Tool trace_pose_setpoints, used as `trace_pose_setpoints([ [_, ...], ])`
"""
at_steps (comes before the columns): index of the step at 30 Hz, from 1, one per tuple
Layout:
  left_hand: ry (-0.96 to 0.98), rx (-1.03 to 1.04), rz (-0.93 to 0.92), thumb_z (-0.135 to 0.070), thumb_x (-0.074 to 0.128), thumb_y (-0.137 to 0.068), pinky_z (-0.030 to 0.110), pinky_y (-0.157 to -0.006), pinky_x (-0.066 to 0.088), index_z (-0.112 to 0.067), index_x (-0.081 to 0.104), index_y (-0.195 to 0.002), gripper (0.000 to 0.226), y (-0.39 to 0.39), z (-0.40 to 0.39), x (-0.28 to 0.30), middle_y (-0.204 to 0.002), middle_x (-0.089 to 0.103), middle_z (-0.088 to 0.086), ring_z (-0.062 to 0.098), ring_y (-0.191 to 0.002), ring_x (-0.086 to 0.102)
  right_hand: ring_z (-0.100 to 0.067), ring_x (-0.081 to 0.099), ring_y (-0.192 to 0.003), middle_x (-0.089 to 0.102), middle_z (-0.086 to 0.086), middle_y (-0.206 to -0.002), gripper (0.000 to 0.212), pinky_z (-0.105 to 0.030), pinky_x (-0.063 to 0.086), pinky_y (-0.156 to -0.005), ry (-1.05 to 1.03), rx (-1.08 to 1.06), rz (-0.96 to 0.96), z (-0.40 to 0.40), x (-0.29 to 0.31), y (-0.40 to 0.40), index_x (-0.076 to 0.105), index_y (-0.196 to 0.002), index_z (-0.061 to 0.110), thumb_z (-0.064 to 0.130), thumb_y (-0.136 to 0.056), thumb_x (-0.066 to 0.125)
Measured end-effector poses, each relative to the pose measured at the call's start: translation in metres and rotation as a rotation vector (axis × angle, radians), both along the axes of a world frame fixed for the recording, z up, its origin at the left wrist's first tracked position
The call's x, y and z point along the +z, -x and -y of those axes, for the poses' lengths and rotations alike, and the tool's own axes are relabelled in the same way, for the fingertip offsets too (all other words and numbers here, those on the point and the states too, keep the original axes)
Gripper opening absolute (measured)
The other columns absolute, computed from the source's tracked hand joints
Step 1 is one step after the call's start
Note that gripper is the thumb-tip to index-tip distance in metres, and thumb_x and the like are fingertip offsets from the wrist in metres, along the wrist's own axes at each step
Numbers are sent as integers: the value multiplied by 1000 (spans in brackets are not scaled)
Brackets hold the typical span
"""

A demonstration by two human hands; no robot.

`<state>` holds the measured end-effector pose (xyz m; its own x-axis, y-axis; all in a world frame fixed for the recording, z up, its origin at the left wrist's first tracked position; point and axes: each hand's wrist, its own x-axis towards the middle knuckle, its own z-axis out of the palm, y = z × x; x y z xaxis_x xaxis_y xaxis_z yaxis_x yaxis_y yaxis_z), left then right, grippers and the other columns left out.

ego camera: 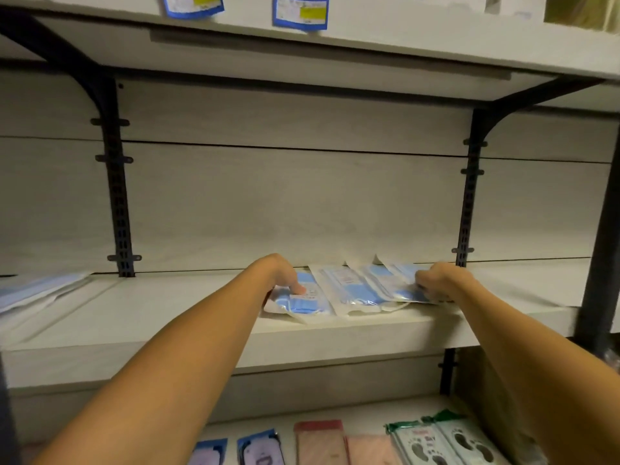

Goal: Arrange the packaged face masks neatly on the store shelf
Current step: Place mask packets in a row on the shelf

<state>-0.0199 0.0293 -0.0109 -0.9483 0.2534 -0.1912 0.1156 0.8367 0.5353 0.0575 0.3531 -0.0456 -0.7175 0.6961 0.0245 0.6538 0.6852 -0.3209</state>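
Observation:
Several clear packets of blue face masks [349,290] lie in an overlapping row on the middle shelf [167,310], near its front edge. My left hand [285,275] rests on the leftmost packet [302,305], with the thumb pressing down on its top. My right hand [439,280] grips the right end of the rightmost packet [399,283], fingers curled over its edge. Both forearms reach up from below.
More blue mask packets [40,290] lie at the shelf's far left. Black bracket rails [117,196] [468,203] run up the back wall. The upper shelf [335,52] carries blue price tags [300,11]. The lower shelf holds pink, blue and green packets [436,441].

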Motion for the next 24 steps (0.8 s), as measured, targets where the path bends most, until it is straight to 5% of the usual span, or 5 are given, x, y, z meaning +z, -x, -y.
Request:
trace_pose_setpoints([
  [6,-148,125,137,-17,79,-86,45,-106,47,5,55,-122,48,-3,0,1,-117,65,18,31,-106,65,-27,57,-92,54,-11,-117,56,-33,49,-72,367,39,32,18,32,-27,50,-124,9,34,-80,75],
  [11,-264,188,139,-10,73,-91,41,-102,51,0,56,-110,27,-10,5,6,-96,67,14,28,-88,66,-35,47,-129,39,-17,-150,95,-43,41,-110,534,103,34,9,51,-39,30,-152,8,34,-78,85],
  [16,-391,255,108,-2,71,-90,41,-82,58,0,58,-130,42,-18,13,7,-102,72,14,27,-85,71,-28,43,-75,49,-13,-90,63,-38,40,-83,629,16,-22,-2,50,-47,50,-140,1,15,-86,78],
  [21,-554,258,-31,6,73,-85,38,-57,58,2,62,-121,38,-30,23,13,-95,72,17,30,-72,71,-30,56,-98,56,-16,-131,90,-38,46,-97,678,55,-36,-3,46,-47,37,-146,1,31,-77,87],
  [24,-647,297,-102,5,78,-80,40,-55,60,0,60,-118,43,-38,30,14,-101,72,19,34,-79,74,-27,54,-96,59,-12,-121,103,-33,45,-93,654,61,18,11,46,-47,34,-150,0,46,-74,86],
])
